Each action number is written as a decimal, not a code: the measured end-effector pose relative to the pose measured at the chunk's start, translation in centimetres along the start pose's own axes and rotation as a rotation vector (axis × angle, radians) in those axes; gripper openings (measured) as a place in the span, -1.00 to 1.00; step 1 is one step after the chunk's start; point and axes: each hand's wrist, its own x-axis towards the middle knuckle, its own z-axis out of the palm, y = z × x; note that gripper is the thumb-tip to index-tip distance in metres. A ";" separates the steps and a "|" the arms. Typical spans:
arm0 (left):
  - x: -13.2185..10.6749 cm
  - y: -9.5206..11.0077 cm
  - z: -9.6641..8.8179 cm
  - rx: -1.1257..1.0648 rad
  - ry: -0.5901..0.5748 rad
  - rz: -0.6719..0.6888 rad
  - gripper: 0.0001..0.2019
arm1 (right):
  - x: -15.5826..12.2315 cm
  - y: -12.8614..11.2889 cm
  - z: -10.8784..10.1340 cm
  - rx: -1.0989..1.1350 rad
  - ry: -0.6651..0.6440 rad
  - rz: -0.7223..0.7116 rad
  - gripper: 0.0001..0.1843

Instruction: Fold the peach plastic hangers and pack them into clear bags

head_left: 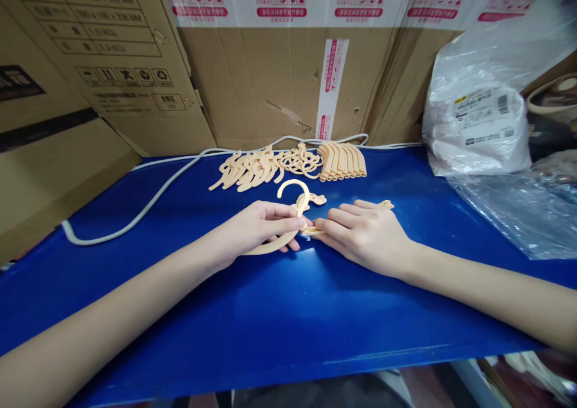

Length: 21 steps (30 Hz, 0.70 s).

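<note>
My left hand [264, 223] pinches a cream plastic hanger [307, 194] near the base of its hook, which curls up above my thumb. One curved arm of the hanger extends left below my fingers. My right hand [367, 237] is closed over a cream hanger arm piece [312, 231]. Its inner end meets the hook's base at my left fingertips, and its outer tip shows past my right knuckles. Whether the two parts are locked together is hidden. Just behind my hands lies a small shaped cream piece [318, 199].
Behind lie a loose heap of curved cream pieces [252, 169], a pile of hooks [300, 157] and a neat row of arm pieces [343, 161]. A white cable [155, 200] crosses the blue tabletop [252, 324]. Cardboard boxes [270, 83] stand behind; a plastic bag [478, 125] sits right.
</note>
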 end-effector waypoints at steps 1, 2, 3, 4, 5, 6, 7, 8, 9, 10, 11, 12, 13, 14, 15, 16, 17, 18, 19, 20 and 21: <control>0.0 0.0 0.0 0.006 0.002 0.001 -0.79 | 0.0 0.0 0.0 0.000 0.001 0.000 -0.61; 0.0 0.1 0.0 0.012 0.004 0.001 -0.78 | 0.0 0.0 0.0 0.000 0.000 0.000 -0.61; 0.0 0.1 0.0 0.018 0.006 0.001 -0.78 | 0.0 0.0 0.0 0.000 -0.001 -0.002 -0.62; 0.0 0.1 0.0 0.024 0.006 0.001 -0.78 | 0.0 -0.1 0.0 -0.002 0.000 -0.003 -0.61; 0.0 0.2 0.0 0.028 0.007 0.000 -0.78 | 0.0 -0.1 0.0 -0.004 0.001 -0.004 -0.62; -0.1 0.2 0.0 0.031 0.008 -0.002 -0.78 | 0.1 -0.1 0.0 -0.007 0.001 -0.003 -0.62; -0.1 0.2 0.0 0.032 0.012 -0.004 -0.78 | 0.1 -0.1 0.0 -0.010 -0.001 -0.003 -0.62; -0.1 0.2 0.0 0.034 0.017 -0.010 -0.78 | 0.1 -0.1 -0.1 -0.013 -0.002 -0.002 -0.62; -0.1 0.2 0.0 0.032 0.023 -0.017 -0.77 | 0.1 -0.1 -0.1 -0.016 -0.004 0.001 -0.62; -0.1 0.1 0.0 0.031 0.030 -0.025 -0.77 | 0.2 -0.1 -0.1 -0.019 -0.009 0.003 -0.63; -0.1 0.1 0.0 0.030 0.035 -0.031 -0.77 | 0.2 -0.1 -0.1 -0.022 -0.011 0.004 -0.63; 0.0 0.0 0.0 0.028 0.039 -0.035 -0.78 | 0.2 -0.1 -0.2 -0.022 -0.014 0.007 -0.62; 0.0 0.0 0.0 0.025 0.043 -0.035 -0.79 | 0.2 -0.1 -0.2 -0.019 -0.017 0.010 -0.62; 0.0 -0.1 0.0 0.022 0.050 -0.033 -0.80 | 0.2 -0.1 -0.2 -0.015 -0.019 0.015 -0.61; 0.0 -0.2 -0.1 0.020 0.056 -0.033 -0.81 | 0.1 -0.1 -0.2 -0.009 -0.021 0.017 -0.61; 0.0 -0.2 -0.1 0.018 0.060 -0.033 -0.83 | 0.1 0.0 -0.1 -0.004 -0.023 0.021 -0.60; 0.1 -0.3 -0.1 0.016 0.064 -0.036 -0.84 | 0.1 0.0 -0.1 0.000 -0.027 0.024 -0.60; 0.1 -0.3 -0.1 0.014 0.067 -0.037 -0.85 | 0.1 0.0 -0.1 0.001 -0.032 0.026 -0.60; 0.1 -0.3 -0.1 0.012 0.068 -0.039 -0.84 | 0.1 0.0 -0.1 0.002 -0.037 0.028 -0.60; 0.1 -0.3 -0.1 0.008 0.067 -0.038 -0.83 | 0.1 0.0 -0.1 0.002 -0.043 0.031 -0.60; 0.1 -0.3 -0.1 0.003 0.063 -0.037 -0.82 | 0.1 0.0 -0.1 0.001 -0.047 0.033 -0.60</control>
